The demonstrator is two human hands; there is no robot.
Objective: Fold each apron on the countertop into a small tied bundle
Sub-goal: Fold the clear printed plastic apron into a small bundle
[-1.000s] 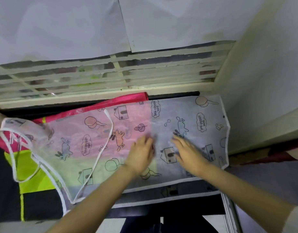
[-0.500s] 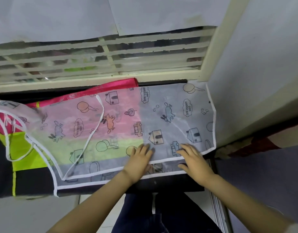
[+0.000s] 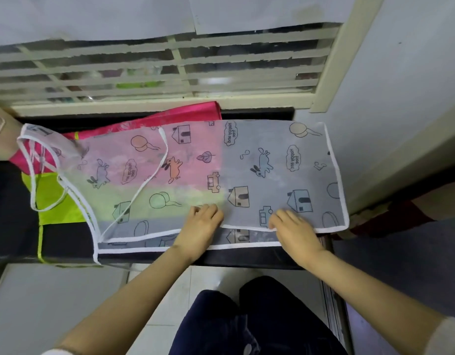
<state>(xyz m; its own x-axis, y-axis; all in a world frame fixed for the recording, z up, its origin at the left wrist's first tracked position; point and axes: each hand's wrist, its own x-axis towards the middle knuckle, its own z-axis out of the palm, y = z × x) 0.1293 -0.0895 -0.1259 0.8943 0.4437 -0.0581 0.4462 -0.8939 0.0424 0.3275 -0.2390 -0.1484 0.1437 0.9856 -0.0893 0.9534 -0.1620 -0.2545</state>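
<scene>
Window grille: pale slats along the far side, behind the surface.
Surface: dark, running left to right, with both aprons on it.
Printed apron: sheer, white-trimmed, with houses, rabbits and balloons. It lies spread flat across the middle and right of the surface, bib end to the left. It is doubled lengthwise, and the upper layer's hem lies just short of the lower hem at the near edge.
Coloured apron: pink, green and black, under the printed apron's left half and showing through it.
Right hand: at the near hem, right of centre, its grip closed on the upper layer's white edge with curled fingertips.
Left hand: just left of the right hand, lying over the same hem with its fingers bent. Whether its grip grasps the cloth I cannot tell.
Neck loop: white cord at the far left, lying on the coloured apron.
</scene>
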